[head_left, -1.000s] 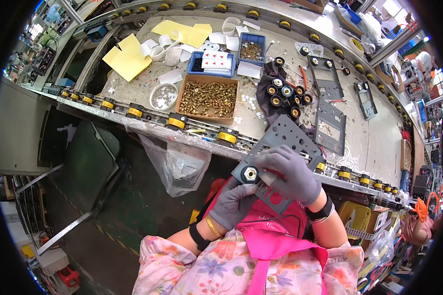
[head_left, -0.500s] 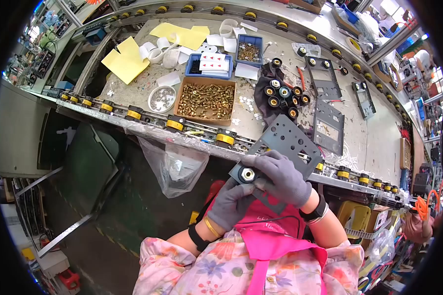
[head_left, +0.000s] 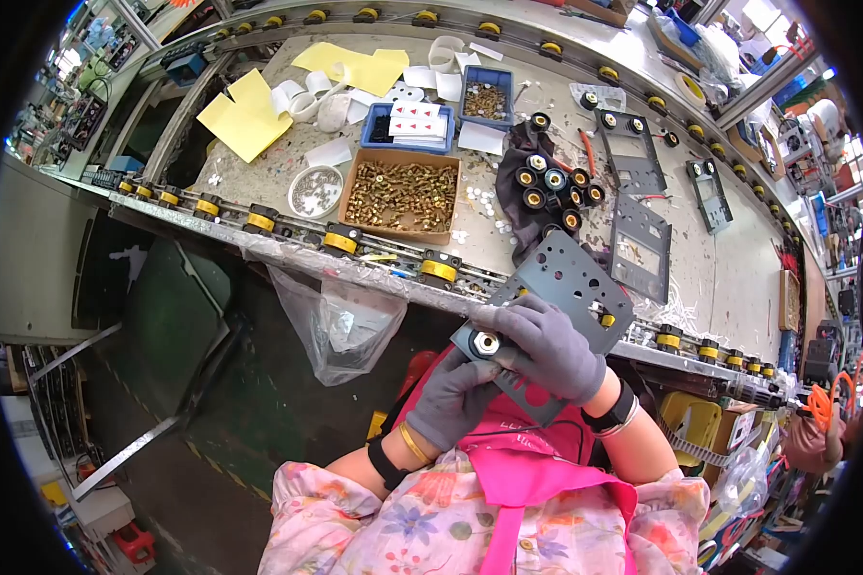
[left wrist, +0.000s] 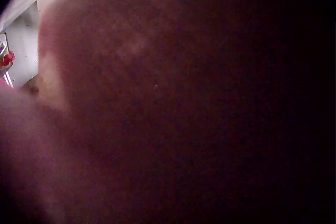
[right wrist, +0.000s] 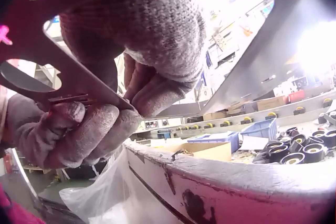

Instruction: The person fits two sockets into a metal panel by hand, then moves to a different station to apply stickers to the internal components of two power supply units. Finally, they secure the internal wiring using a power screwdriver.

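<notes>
L hand (head_left: pixel 451 391) grips plate (head_left: pixel 573 276) from below, R hand (head_left: pixel 549 347) pinches its corner by roller (head_left: pixel 486 342). Held off bench (head_left: pixel 738 259), so a slip cd drop roller to floor (head_left: pixel 221 450).

Roller rail (head_left: pixel 355 251) just ahead of plate (head_left: pixel 573 280); screw box (head_left: pixel 401 196), wheel pile (head_left: pixel 549 182) crowd benchtop (head_left: pixel 738 259); plastic bag (head_left: pixel 340 326) hangs left.

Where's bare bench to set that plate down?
For the held perforated plate, the best spot is the bare bench right of the flat grey plates. There's a smaller patch between the yellow sheet and the round dish. The centre is crowded: screw box, blue trays, black knobs.
</notes>
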{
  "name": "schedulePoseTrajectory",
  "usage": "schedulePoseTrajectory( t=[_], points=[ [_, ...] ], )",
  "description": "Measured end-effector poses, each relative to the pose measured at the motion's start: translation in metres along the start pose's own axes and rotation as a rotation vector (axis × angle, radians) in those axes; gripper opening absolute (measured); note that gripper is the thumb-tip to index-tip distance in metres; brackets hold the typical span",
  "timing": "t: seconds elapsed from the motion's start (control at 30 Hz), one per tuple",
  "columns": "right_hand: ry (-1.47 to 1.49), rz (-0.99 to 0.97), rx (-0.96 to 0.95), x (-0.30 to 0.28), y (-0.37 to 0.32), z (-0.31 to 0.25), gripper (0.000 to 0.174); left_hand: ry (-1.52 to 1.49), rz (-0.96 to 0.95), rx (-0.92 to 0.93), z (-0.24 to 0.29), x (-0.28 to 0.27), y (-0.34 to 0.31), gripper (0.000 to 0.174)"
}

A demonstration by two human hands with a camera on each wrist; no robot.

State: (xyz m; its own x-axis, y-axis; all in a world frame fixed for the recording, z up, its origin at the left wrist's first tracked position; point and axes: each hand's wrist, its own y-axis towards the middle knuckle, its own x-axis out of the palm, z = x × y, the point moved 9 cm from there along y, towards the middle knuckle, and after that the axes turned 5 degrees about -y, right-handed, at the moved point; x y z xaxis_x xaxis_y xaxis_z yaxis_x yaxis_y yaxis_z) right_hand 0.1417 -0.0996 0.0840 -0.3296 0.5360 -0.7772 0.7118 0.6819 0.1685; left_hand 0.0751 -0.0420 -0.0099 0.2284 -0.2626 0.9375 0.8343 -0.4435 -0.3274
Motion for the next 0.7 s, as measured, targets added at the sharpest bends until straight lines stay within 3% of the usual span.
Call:
schedulePoseTrajectory(
  t=[0.3,0.4,0.5,0.6,0.7],
  points=[
    [0.024,0.054,-0.095,-0.009,0.000,-0.004,0.046,0.024,0.007,-0.004,0.001,0.000,0.000,0.045],
    [-0.109,-0.043,-0.048,-0.021,-0.010,-0.007,0.051,0.041,0.017,0.027,0.006,0.005,0.001,0.045],
    [-0.047,0.035,0.034,-0.033,-0.015,0.003,0.051,0.038,0.030,0.050,0.010,0.009,-0.001,0.048],
    [-0.038,0.290,-0.073,-0.034,-0.004,-0.011,0.044,0.032,0.029,0.054,0.011,0.012,0.001,0.050],
    [-0.079,0.206,-0.015,-0.028,-0.004,-0.010,0.028,0.018,0.032,0.049,0.010,0.001,0.000,0.050]
  ],
)
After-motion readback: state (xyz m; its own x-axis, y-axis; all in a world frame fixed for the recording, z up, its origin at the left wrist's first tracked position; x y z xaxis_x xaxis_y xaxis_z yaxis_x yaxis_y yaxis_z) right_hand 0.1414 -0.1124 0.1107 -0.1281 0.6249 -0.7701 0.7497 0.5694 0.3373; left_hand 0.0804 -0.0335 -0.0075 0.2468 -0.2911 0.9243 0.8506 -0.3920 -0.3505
